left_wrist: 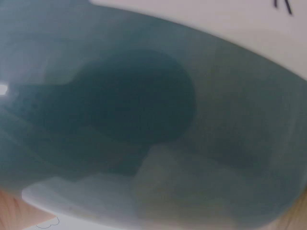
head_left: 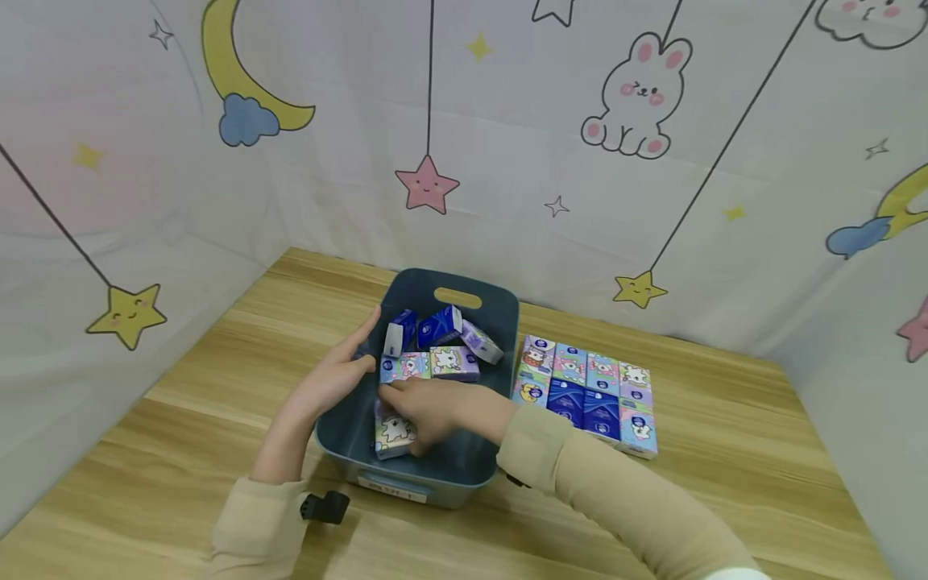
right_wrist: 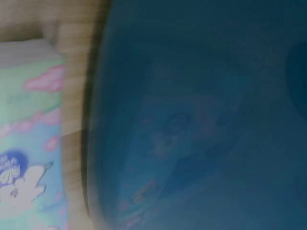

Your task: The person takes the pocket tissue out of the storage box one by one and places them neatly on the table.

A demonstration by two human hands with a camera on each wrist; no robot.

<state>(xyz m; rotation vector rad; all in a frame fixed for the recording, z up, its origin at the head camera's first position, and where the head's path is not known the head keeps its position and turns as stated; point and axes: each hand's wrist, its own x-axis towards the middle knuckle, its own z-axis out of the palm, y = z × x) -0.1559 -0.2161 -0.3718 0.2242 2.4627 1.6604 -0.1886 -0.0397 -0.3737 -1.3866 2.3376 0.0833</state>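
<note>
R hand [head_left: 438, 407] gripped tissue pack [head_left: 395, 435] in near-L part of bin [head_left: 348, 427]; L hand [head_left: 335, 377] spread wide at bin's L side. Pack was prob. light, soft, slightly slick; opp. sides looked best to pinch.

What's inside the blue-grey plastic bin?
Visible: two dark-blue rectangular packs, one tilted purple-white pack, and three cartoon-printed packs. The bare right hand partly covers the nearest cartoon pack; anything underneath is hidden.
</note>
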